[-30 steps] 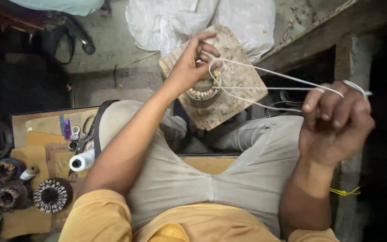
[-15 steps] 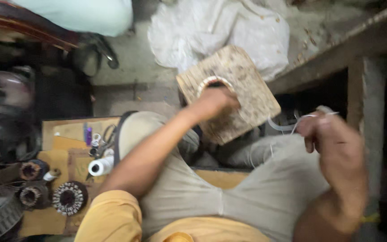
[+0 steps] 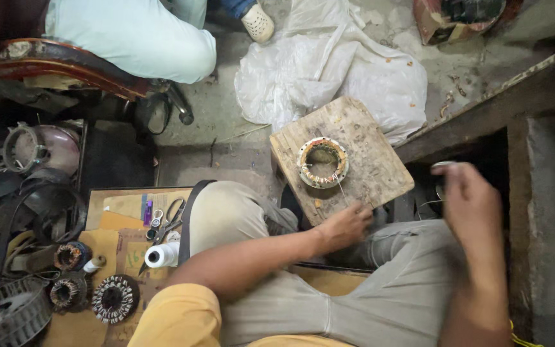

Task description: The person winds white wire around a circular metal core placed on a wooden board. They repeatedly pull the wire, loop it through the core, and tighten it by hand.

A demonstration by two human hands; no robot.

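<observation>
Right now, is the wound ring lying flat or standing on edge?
Lying flat: the wound ring rests on the wooden board, its round opening facing up.

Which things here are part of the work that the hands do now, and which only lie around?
In use:
left hand
right hand
ring-shaped wound stator
white cord
wooden block

Lying about:
scissors
white thread spool
spare stators
white plastic sheet

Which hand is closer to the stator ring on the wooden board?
Left. The left hand rests at the board's near edge below the stator ring; the right hand hangs off to the right.
</observation>
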